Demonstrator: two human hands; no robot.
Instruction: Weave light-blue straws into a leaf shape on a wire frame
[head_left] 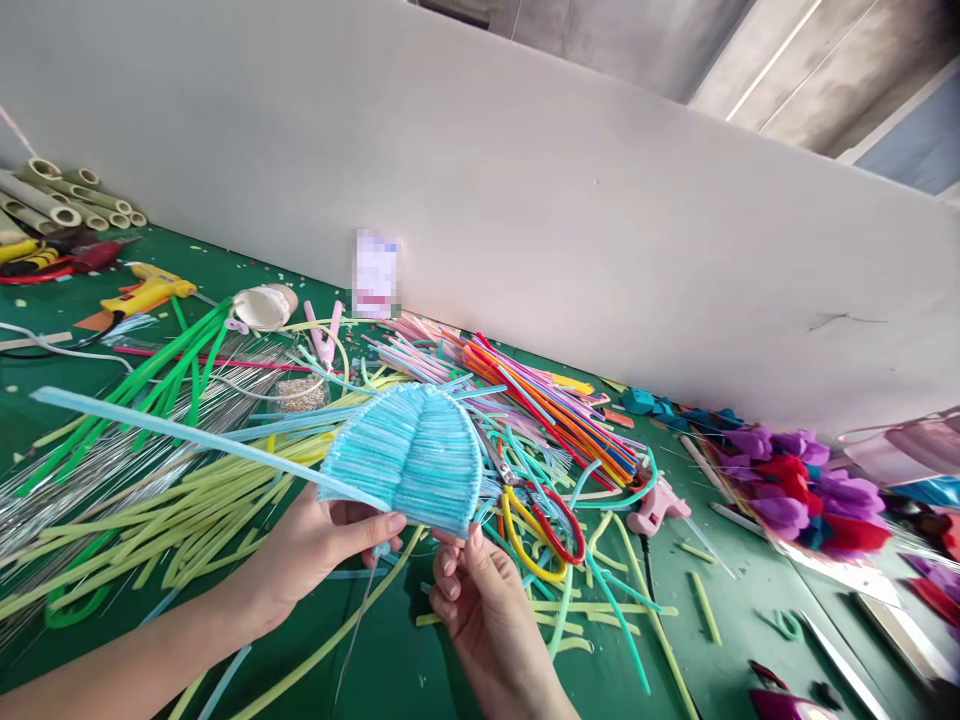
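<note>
A blue fan-shaped pipe-cleaner piece (409, 450), ribbed with a crease down its middle, is held up over the table between both hands. My left hand (322, 550) pinches its lower left edge, thumb in front. Along that edge lies a light blue pipe cleaner (180, 430) whose free end sticks out far to the left. My right hand (484, 600) pinches the lower right corner between thumb and fingers. A thin wire (356, 630) hangs below the piece near my left fingers. Scissors with red and yellow handles (536, 530) lie just beyond my right hand.
Yellow-green pipe cleaners (217, 510) spread at left; a multicoloured bundle (555, 420) lies behind. A yellow glue gun (150, 290) and bamboo tubes (82, 195) are far left. A pink glue gun (658, 505) and purple-red flowers (810, 490) sit right. A white panel (570, 200) rises behind.
</note>
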